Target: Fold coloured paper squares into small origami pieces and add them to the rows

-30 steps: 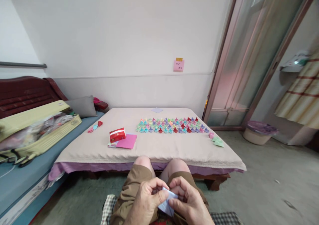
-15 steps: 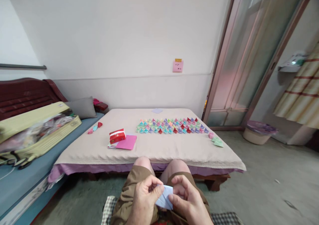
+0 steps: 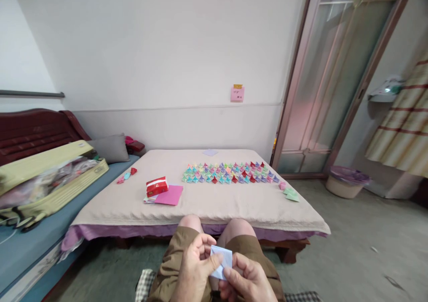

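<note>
Pale wall (image 3: 154, 47) rises behind the bed (image 3: 230, 206). Your left hand (image 3: 197, 265) and right hand (image 3: 246, 279) both pinch the blue paper (image 3: 226, 258) over your shorts (image 3: 178, 245). Beyond, on the bed, lie a pink sheet (image 3: 171, 196), a red pack (image 3: 157, 187), rows of folded pieces (image 3: 227, 174) and green slips (image 3: 291, 195).

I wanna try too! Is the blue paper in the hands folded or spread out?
Folded: the blue paper between left hand and right hand is small, with fold lines showing.
</note>
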Tool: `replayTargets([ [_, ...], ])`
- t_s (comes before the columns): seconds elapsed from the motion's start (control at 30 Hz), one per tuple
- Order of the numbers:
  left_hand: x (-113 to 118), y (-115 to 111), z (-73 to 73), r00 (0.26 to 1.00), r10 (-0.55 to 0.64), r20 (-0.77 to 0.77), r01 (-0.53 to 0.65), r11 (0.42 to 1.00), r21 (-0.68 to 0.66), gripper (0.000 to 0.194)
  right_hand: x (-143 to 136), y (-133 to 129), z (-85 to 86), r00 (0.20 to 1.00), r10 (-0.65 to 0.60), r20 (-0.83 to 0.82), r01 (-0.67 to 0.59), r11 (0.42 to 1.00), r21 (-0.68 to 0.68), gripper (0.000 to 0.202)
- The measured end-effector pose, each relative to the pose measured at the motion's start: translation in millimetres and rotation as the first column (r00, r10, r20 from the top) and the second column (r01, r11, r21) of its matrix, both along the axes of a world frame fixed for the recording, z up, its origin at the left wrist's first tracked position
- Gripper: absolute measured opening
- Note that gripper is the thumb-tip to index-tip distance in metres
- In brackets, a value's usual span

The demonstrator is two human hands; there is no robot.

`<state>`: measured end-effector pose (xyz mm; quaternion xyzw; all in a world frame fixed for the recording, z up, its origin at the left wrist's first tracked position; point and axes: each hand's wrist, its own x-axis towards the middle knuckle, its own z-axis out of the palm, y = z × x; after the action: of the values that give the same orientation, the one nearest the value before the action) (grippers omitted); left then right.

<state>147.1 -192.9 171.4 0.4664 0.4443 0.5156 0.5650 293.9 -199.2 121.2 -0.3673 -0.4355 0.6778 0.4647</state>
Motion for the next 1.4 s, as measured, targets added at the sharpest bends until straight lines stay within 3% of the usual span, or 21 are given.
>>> replayTargets([
  [0.1,2,-3,-1.3,0.99,-0.14,-0.006,0.14,0.989,-0.038,0.036,0,-4,7.0,1.0,-0.023,0.004,0.023,1.0,0.007,0.047],
  [0.27,1,-4,-7.9,0.99,-0.101,-0.095,0.104,0.994,0.028,0.034,-1,-8,9.6,0.999,-0.025,-0.04,0.026,1.0,0.004,0.046],
  [0.4,0,-3,-11.2,0.991,-0.129,-0.023,0.129,0.991,0.02,0.036,-2,-9,6.9,0.983,-0.114,-0.142,0.107,0.993,-0.058,0.043],
  [0.5,3,-7,-13.1,0.998,-0.028,0.06,0.026,0.999,0.039,0.038,-1,-10,7.4,0.967,-0.189,-0.171,0.176,0.981,-0.085,0.041],
  [0.6,7,-14,-13.2,0.993,0.109,0.049,-0.114,0.987,0.116,0.025,-2,-11,10.3,0.963,-0.187,-0.195,0.17,0.98,-0.102,0.041],
  [0.8,8,-22,-10.8,0.983,0.17,-0.061,-0.157,0.97,0.187,0.015,-2,-12,13.3,0.969,-0.147,-0.2,0.122,0.984,-0.134,0.039],
  [0.97,6,-19,-13.5,0.991,0.117,-0.06,-0.103,0.975,0.195,0.021,-3,-11,12.7,0.974,-0.121,-0.191,0.102,0.989,-0.108,0.037],
  [1.2,-6,-5,-16.4,0.993,-0.105,-0.047,0.109,0.987,0.115,0.023,-4,-9,19.6,0.948,-0.187,-0.256,0.202,0.979,0.031,0.048],
  [1.4,-1,-8,-14.1,0.999,-0.028,-0.031,0.032,0.989,0.144,0.017,0,-2,21.8,0.959,-0.151,-0.241,0.168,0.984,0.054,0.033],
])
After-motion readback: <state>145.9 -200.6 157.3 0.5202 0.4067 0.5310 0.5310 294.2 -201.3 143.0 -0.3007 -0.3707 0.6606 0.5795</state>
